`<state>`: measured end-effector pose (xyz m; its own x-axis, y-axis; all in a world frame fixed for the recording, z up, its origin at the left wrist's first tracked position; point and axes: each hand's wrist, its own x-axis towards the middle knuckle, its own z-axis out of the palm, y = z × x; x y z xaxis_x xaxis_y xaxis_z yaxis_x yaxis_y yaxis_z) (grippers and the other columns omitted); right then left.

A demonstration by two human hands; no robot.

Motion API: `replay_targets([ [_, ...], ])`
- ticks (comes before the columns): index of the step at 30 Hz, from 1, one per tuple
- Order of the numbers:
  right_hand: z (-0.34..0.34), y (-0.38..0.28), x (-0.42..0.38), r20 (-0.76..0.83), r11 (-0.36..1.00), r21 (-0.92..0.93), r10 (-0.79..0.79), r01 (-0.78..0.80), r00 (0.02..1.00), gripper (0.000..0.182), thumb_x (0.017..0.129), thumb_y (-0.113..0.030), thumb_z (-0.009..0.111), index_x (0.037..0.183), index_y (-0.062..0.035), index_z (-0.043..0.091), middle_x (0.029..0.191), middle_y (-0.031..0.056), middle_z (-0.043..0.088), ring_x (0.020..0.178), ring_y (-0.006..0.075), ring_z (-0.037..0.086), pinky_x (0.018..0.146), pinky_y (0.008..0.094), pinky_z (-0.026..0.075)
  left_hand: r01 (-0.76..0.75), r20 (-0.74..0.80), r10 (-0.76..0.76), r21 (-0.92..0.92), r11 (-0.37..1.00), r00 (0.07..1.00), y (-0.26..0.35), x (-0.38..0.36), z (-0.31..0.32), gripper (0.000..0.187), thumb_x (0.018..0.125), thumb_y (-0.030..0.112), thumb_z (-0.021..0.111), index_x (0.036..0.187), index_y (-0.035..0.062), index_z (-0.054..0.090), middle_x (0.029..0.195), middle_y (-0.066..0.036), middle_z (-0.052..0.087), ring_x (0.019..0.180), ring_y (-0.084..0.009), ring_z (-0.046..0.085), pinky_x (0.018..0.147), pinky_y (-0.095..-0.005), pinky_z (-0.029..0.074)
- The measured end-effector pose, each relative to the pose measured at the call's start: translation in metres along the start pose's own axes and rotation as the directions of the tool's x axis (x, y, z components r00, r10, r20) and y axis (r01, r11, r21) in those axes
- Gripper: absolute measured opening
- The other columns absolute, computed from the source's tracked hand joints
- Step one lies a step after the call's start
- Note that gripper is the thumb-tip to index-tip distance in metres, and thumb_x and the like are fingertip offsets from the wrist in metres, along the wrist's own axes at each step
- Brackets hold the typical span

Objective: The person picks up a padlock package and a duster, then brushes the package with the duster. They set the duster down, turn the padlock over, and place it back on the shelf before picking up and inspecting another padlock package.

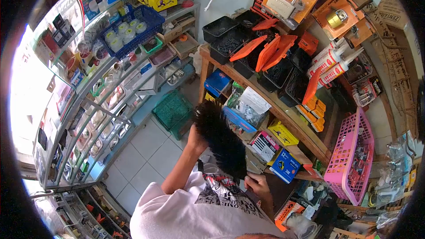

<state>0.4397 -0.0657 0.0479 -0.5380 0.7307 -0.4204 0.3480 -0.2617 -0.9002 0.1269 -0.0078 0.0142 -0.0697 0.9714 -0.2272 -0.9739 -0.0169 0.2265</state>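
Observation:
A black feather duster [223,144] slants across the middle of the view in front of my body. My right hand [259,184] is closed around its lower end, thumb uppermost. Up at the other end, my left hand [197,140] is against the side of the dark feathers, which hide its fingers, so its grip does not show. Beyond the feathers, a blue-edged container [239,119] of small bagged goods sits on the wooden rack [287,121].
Black bins [220,28] with orange lids and sealant tubes [328,64] crowd the rack top. A pink basket [348,159] stands at right. On the left is a glass display case [95,119] with a blue basket [128,31]. A green basket [172,109] sits low near the tiled floor [146,150].

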Motion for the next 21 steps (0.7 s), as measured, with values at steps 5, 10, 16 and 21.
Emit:
replay_targets([
  [5,0.008,-0.010,-0.003,0.054,0.999,-0.035,-0.017,0.019,0.998,0.026,0.099,-0.019,0.058,0.081,-0.0012,0.064,0.067,-0.0029,0.056,0.059,0.0057,0.048,0.054,0.0230,0.036,-0.010,0.225,0.050,-0.178,0.984,0.973,-0.006,0.002,-0.028,0.044,0.103,0.033,0.046,0.137,0.0068,0.051,0.132,-0.012,0.059,0.116,-0.0289,0.059,0.103,-0.0441,0.048],
  [10,0.012,-0.009,-0.011,0.070,1.000,-0.025,0.017,-0.015,0.997,0.024,0.099,-0.018,0.061,0.110,0.0011,0.070,0.072,-0.0033,0.061,0.065,0.0049,0.051,0.057,0.0232,0.040,-0.103,-0.108,0.096,-0.062,0.993,0.989,-0.006,-0.001,-0.021,0.045,0.103,0.042,0.043,0.135,0.0104,0.050,0.124,-0.012,0.063,0.106,-0.0295,0.064,0.095,-0.0469,0.053],
  [16,0.010,0.018,-0.004,0.069,0.998,-0.009,0.066,-0.066,0.995,0.031,0.098,-0.017,0.064,0.122,0.0025,0.065,0.085,-0.0009,0.065,0.076,0.0074,0.056,0.068,0.0238,0.045,-0.039,0.064,0.048,-0.136,0.990,0.997,-0.005,-0.014,0.002,0.050,0.100,0.044,0.045,0.133,0.0077,0.050,0.124,-0.017,0.061,0.114,-0.0336,0.059,0.098,-0.0524,0.050],
  [21,0.016,0.005,-0.003,-0.009,0.998,-0.017,0.058,-0.058,0.998,0.029,0.099,-0.018,0.061,0.120,0.0021,0.067,0.082,0.0008,0.065,0.075,0.0075,0.056,0.068,0.0245,0.046,0.006,0.143,0.016,-0.152,0.988,0.990,-0.004,-0.009,-0.009,0.058,0.099,0.049,0.040,0.136,0.0050,0.049,0.126,-0.018,0.059,0.115,-0.0352,0.057,0.102,-0.0547,0.046],
])
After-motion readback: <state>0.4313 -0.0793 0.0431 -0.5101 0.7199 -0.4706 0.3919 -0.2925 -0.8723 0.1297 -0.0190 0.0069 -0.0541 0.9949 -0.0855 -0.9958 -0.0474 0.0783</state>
